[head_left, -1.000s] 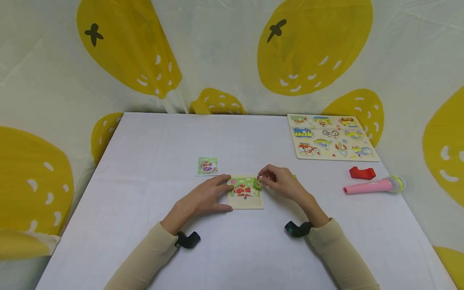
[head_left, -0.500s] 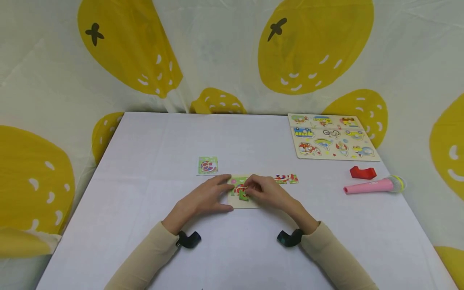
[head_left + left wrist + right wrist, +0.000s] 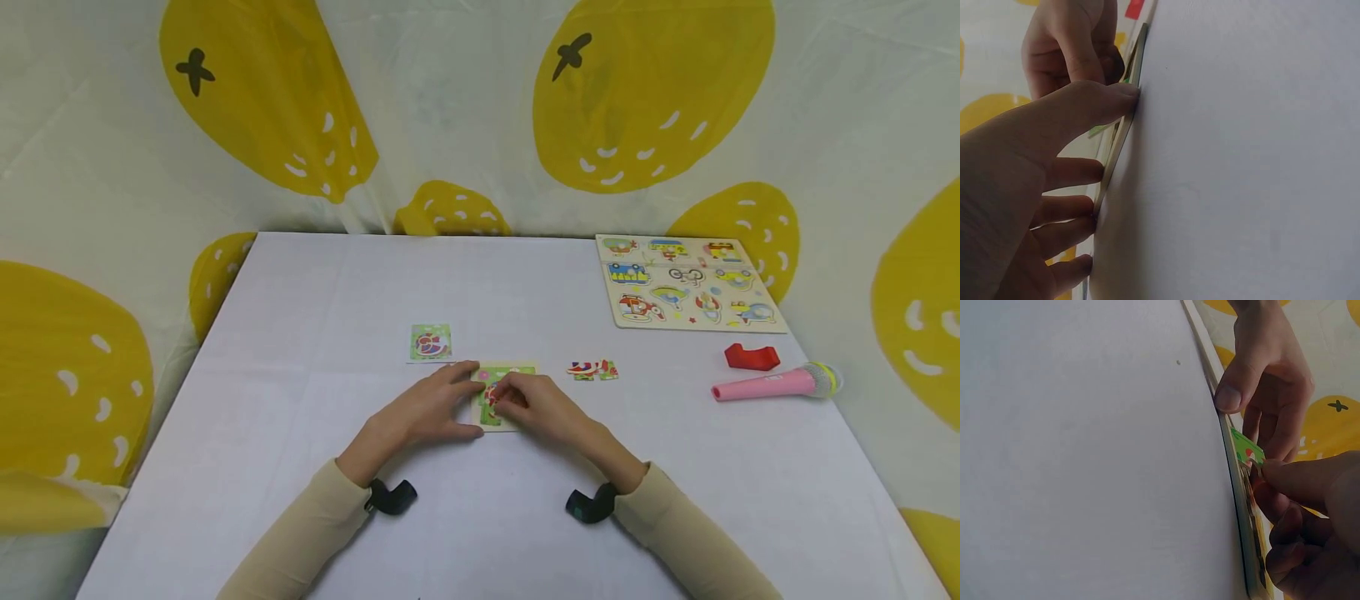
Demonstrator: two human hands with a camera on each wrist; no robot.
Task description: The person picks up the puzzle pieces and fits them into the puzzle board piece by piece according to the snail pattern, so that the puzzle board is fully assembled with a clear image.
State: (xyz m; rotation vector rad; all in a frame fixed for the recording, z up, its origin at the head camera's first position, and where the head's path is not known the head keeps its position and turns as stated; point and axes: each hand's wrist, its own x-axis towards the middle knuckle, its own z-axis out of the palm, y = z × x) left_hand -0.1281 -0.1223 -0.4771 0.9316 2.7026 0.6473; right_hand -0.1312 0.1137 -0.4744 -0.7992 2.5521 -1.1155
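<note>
My left hand (image 3: 427,407) holds a small wooden jigsaw board (image 3: 507,428) at its left side. Its thumb rests at the near corner and its fingers lie along the left and far edges. Over the board, my right hand (image 3: 542,406) pinches a green puzzle piece (image 3: 1247,445) between thumb and fingers. That piece tilts at the board's near left part in the right wrist view. Green and red pieces fill the far part of the board, partly hidden by the right hand. Loose red and green puzzle pieces (image 3: 592,370) lie just right of the board.
A square picture card (image 3: 431,342) lies beyond the left hand. At the back right sits a larger wooden vehicle puzzle (image 3: 686,287). A red arch-shaped block (image 3: 752,357) and a pink toy microphone (image 3: 772,386) lie at the right on the white-covered table (image 3: 315,300).
My right hand has moved left from beside the board to over its near left part, carrying the green puzzle piece. The loose pieces have come into view. My left hand has stayed put.
</note>
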